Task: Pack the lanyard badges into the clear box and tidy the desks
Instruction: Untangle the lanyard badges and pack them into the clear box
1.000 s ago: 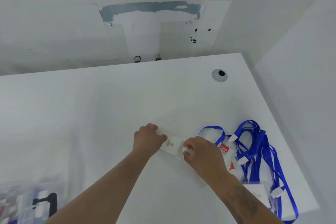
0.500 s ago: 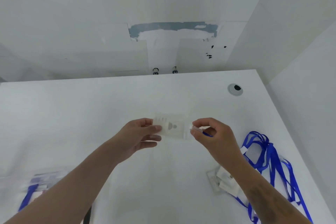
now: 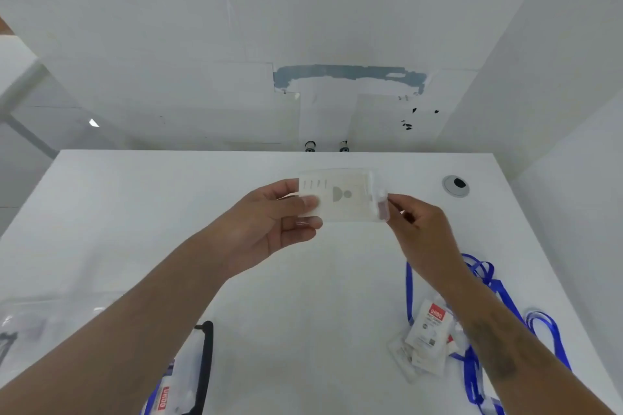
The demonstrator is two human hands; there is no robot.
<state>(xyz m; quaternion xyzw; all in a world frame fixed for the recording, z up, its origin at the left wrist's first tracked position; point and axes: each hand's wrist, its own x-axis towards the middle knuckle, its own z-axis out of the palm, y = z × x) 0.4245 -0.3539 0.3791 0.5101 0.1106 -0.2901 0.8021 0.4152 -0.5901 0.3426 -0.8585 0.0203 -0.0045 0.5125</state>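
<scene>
White desk (image 3: 303, 280): left hand (image 3: 269, 222) and right hand (image 3: 418, 229) each pinch an end of the badge sleeve (image 3: 340, 195), which looks light, floppy and slick, so best gripped by its edges.

Clear box (image 3: 188, 377) lies left, lanyard badges (image 3: 438, 333) right, on desk (image 3: 303, 296).
</scene>
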